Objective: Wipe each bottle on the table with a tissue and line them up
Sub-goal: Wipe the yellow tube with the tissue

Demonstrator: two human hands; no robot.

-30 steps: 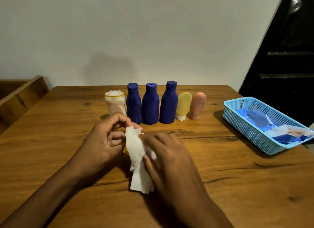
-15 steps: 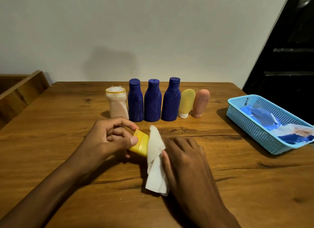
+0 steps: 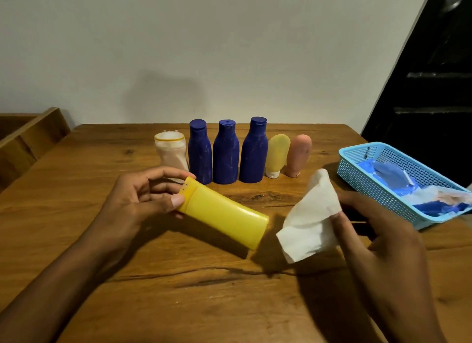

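Left hand [image 3: 138, 202] near-left of centre, grip closed by thumb and fingertips on the cap end of a yellow bottle [image 3: 224, 212]. Bottle held lying on its side just above the tabletop [image 3: 76, 240], cap end to the left, flat base pointing right and nearer. Right hand [image 3: 378, 240] to the right, grip pinching a crumpled white tissue [image 3: 309, 222] between thumb and fingers. Tissue apart from the yellow bottle, just right of its base.

Along the far side of the tabletop, a row of upright bottles, close together. From left to right: a cream bottle [image 3: 170, 152] with a yellow band, three dark blue bottles [image 3: 200, 153] [image 3: 226, 154] [image 3: 253, 152], a pale yellow tube [image 3: 277, 154] standing on its white cap, a pink tube [image 3: 298, 154] likewise cap-down. Row just beyond the left hand's fingertips.

At the right edge, a light blue mesh basket [image 3: 357, 168] holding blue and white wrappers [image 3: 398, 184], contents hard to make out. Wooden ledge [image 3: 28, 138] at far left, dark door [image 3: 429, 87] at far right.
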